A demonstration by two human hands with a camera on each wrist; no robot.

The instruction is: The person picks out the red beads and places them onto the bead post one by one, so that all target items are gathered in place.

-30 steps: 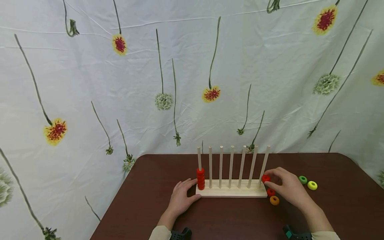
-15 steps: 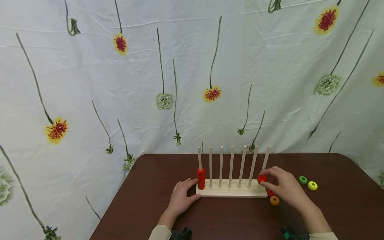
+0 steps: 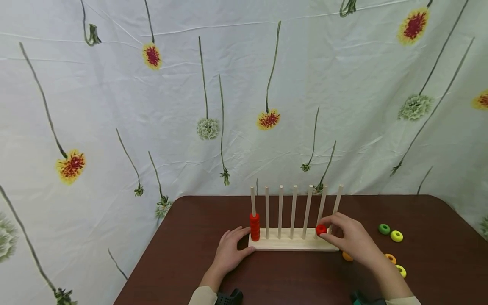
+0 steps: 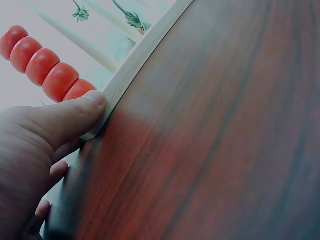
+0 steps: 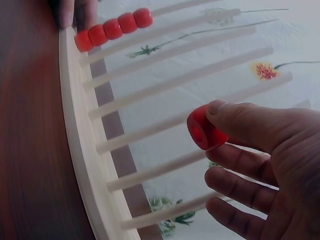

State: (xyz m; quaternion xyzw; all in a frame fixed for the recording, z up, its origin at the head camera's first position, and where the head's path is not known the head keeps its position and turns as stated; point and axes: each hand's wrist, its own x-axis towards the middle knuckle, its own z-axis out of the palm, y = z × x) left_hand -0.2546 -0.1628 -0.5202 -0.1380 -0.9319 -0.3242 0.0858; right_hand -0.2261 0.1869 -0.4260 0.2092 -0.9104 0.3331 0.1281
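Observation:
In the head view, a wooden peg rack [image 3: 293, 242] with a row of upright pegs stands on the table. Several red beads [image 3: 254, 227] are stacked on its leftmost peg. My left hand [image 3: 230, 250] holds the rack's left end, thumb at the front corner; in the left wrist view the thumb [image 4: 82, 111] lies against the base beside the lowest bead. My right hand [image 3: 352, 237] pinches a loose red bead [image 5: 206, 129] between thumb and index finger, the other fingers spread loosely. This bead is near the right-hand pegs, off them, its hole showing in the right wrist view.
Right of the rack on the dark table [image 3: 183, 254] lie a green bead [image 3: 384, 229], a yellow bead [image 3: 397, 236], an orange bead [image 3: 347, 256], and another orange and yellow bead partly behind my right forearm. A flowered cloth [image 3: 244, 84] hangs behind the table.
My right hand has carried the red bead leftward across the rack's right end. Another orange and yellow bead now show beside the forearm; a red bead on the table is now hidden. My left hand stays put.

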